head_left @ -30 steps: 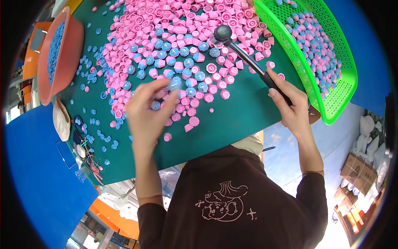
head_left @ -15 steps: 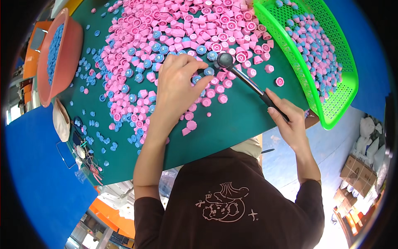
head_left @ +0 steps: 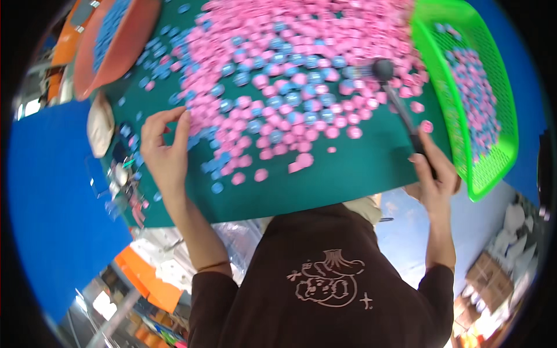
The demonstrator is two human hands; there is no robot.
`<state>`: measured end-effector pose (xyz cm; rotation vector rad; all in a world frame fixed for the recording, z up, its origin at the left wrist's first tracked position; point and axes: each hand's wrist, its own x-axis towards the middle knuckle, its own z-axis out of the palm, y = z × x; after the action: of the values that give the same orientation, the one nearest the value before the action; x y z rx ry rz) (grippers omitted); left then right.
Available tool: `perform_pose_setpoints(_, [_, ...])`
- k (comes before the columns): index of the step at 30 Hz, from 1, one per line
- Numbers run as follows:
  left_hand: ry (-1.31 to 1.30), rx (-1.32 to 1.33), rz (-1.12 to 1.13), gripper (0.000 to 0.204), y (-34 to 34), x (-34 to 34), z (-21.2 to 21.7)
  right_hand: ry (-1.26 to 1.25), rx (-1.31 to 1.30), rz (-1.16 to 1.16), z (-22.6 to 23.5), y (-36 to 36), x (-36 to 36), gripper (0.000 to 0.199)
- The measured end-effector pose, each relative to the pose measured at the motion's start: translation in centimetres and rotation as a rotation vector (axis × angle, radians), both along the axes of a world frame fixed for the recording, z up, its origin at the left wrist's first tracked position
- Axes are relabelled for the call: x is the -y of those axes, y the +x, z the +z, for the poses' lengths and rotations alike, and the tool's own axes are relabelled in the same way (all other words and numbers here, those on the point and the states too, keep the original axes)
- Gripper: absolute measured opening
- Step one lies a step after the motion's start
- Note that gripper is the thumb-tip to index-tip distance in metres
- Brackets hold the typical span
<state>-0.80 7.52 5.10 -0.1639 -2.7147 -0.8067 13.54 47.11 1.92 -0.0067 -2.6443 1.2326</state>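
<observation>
My right hand (head_left: 435, 174) grips the black handle of a small hammer (head_left: 400, 104). Its round dark head is over the right side of the pile, blurred by motion. My left hand (head_left: 168, 148) is at the pile's left edge, thumb and forefinger bent together at the tips; whatever may be between them is hidden. Beside those fingers lie loose small blue pieces (head_left: 216, 165). Many pink cup-shaped pieces (head_left: 301, 23) cover the far and middle part of the green table (head_left: 325, 185). Among them, several pink cups carry blue tops (head_left: 293, 98).
A green plastic basket (head_left: 458, 127) at the right holds mixed pink and blue pieces. At the far left stands a salmon-coloured basin (head_left: 142, 35) of blue pieces. A beige pouch (head_left: 100, 124) and small tools (head_left: 122, 174) lie along the left table edge.
My left hand has left the blue-topped piece by the hammer head and moved left to the loose blue pieces. The hammer is still in my right hand. The whole view has shifted.
</observation>
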Motion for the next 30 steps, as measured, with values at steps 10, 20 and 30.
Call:
perform_pose_setpoints(10, [-0.150, 0.107, 0.068, 0.019, 3.9, 3.7, -4.5, -0.111, 0.147, -0.050, -1.4, -0.2, -0.4, 0.045])
perform_pose_setpoints(20, [-0.009, 0.170, 0.177, 0.024, 2.8, 5.2, -6.2, -0.149, 0.174, -0.189, 0.0, 0.2, -1.0, 0.044])
perform_pose_setpoints(30, [-0.114, 0.100, 0.127, 0.019, 3.1, 7.0, -6.4, -0.030, 0.250, -0.163, 2.2, 0.9, -1.5, 0.042])
